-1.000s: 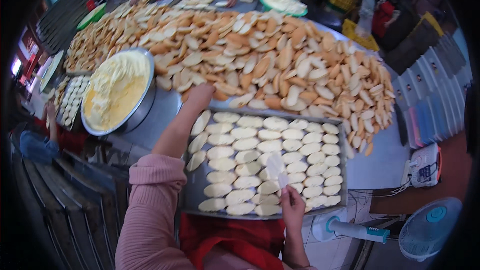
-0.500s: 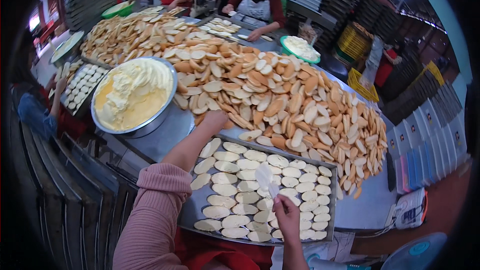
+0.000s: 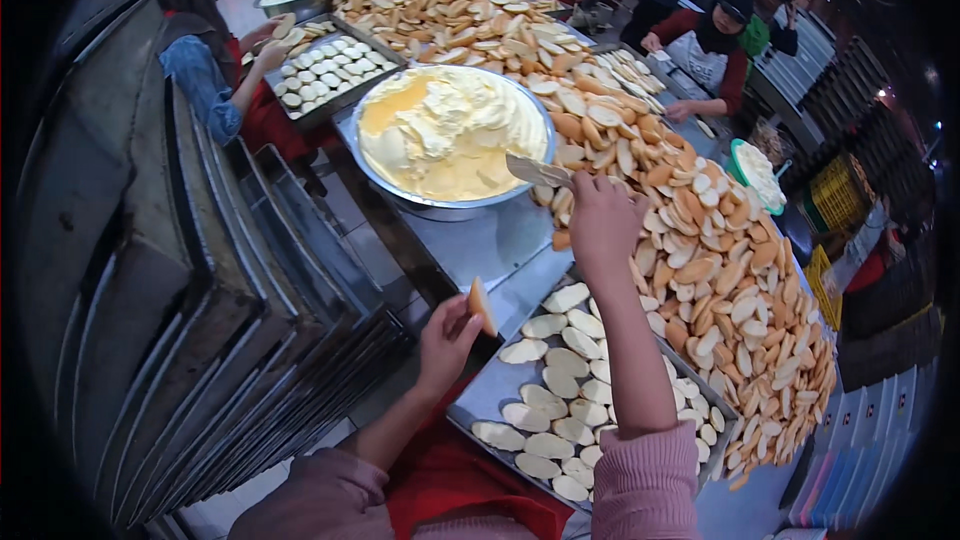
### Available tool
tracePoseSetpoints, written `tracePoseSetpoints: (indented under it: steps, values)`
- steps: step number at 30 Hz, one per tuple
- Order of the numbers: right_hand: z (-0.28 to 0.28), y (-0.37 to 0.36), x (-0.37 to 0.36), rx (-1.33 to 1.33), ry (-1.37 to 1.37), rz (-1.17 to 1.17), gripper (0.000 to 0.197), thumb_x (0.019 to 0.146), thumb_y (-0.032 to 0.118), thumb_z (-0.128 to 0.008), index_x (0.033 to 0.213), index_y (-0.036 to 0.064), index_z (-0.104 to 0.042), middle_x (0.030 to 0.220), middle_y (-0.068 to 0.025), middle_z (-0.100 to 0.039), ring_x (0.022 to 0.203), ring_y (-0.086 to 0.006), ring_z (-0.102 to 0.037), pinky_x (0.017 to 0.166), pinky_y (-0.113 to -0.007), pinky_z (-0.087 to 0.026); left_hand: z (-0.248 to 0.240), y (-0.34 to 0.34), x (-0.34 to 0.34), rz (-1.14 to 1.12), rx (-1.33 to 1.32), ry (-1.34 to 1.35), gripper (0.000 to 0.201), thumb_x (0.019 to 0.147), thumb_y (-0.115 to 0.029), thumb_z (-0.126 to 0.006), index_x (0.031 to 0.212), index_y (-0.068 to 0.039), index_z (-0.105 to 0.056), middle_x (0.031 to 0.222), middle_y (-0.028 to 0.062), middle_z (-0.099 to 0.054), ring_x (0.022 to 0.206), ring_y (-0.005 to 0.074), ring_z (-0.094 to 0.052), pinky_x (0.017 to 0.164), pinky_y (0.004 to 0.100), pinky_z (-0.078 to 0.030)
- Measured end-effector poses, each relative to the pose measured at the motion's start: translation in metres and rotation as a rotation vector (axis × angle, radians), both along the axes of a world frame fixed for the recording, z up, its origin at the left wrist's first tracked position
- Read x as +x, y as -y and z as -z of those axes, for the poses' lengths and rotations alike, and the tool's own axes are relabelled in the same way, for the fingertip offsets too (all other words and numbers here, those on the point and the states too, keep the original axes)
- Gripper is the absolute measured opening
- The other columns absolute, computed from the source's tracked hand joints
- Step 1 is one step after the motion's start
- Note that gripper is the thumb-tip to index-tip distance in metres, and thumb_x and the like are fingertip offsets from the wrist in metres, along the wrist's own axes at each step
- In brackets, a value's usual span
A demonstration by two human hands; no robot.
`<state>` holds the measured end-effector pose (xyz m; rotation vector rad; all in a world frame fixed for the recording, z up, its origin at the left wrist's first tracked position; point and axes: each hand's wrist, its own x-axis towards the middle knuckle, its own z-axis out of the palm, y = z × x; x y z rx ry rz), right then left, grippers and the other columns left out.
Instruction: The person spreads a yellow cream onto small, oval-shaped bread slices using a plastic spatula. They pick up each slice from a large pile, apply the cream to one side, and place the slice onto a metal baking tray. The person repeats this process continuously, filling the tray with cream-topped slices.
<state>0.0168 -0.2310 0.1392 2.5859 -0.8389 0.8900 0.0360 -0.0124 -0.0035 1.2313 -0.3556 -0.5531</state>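
Observation:
Between the fingers of my left hand (image 3: 450,342) is a bread slice (image 3: 483,307), held upright left of the metal tray (image 3: 482,390). My right hand (image 3: 606,225) grips a spatula (image 3: 540,172), its blade over the near right rim of a large metal bowl (image 3: 549,148). Pale yellow cream (image 3: 450,130) heaps up in the bowl, with a smoother, deeper yellow patch at one side. Rows of oval bread slices with a pale coating (image 3: 566,360) lie in the tray. My right forearm crosses above the tray and hides part of it.
A long pile of bread slices (image 3: 700,240) runs along the table (image 3: 480,245). Dark trays (image 3: 250,270) stand stacked on edge at my left. Another person fills a tray (image 3: 385,70) at the far left; other people stand across the table. A green bowl (image 3: 760,176) holds white cream.
My left hand has left the bread pile and now holds a slice nearer me. My right hand has carried the spatula from above the tray to the cream bowl. The view has turned left.

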Motion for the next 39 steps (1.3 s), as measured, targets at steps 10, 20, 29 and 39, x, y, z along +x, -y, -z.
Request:
tracePoseSetpoints:
  steps: [10, 20, 29, 39]
  values:
    - [0.049, 0.000, 0.090, 0.020, -0.002, 0.040, 0.008, 0.080, 0.015, -0.056, 0.083, 0.0124, -0.063, 0.079, -0.0013, -0.064, 0.079, -0.0196, -0.061, 0.077, -0.042, -0.036, 0.036, -0.074, 0.001, -0.013, 0.079, -0.132, 0.038, 0.089, -0.012, -0.062, 0.124, -0.002, -0.049, 0.114, 0.0072, -0.057, 0.105, 0.0129, -0.055, 0.093, 0.0269, -0.044]
    - [0.061, 0.005, 0.061, 1.210, 0.318, -0.251, 0.026, 0.086, 0.025, -0.062, 0.100, 0.0029, -0.067, 0.073, -0.0041, -0.065, 0.071, -0.0124, -0.062, 0.064, -0.026, -0.045, 0.002, -0.043, 0.023, -0.025, -0.196, -0.368, 0.038, 0.094, -0.016, -0.053, 0.128, 0.000, -0.043, 0.116, 0.0085, -0.056, 0.106, 0.0160, -0.056, 0.095, 0.0317, -0.046]
    - [0.062, 0.000, 0.009, 1.368, 0.363, -0.370, 0.026, 0.088, 0.027, -0.062, 0.099, 0.0036, -0.066, 0.071, -0.0008, -0.062, 0.064, -0.0062, -0.052, 0.057, -0.022, -0.039, -0.027, 0.007, 0.043, 0.134, -0.450, -0.543, 0.031, 0.096, -0.019, -0.051, 0.122, -0.002, -0.046, 0.110, 0.0081, -0.058, 0.099, 0.0165, -0.060, 0.094, 0.0336, -0.047]
    - [0.045, -0.018, 0.085, 0.192, 0.044, -0.051, 0.015, 0.084, 0.021, -0.055, 0.088, 0.0142, -0.068, 0.080, -0.0039, -0.067, 0.077, -0.0243, -0.064, 0.083, -0.045, -0.039, -0.014, -0.018, 0.010, 0.165, -0.303, -0.593, 0.035, 0.096, -0.019, -0.051, 0.126, -0.002, -0.045, 0.113, 0.0076, -0.057, 0.100, 0.0157, -0.059, 0.093, 0.0329, -0.047]
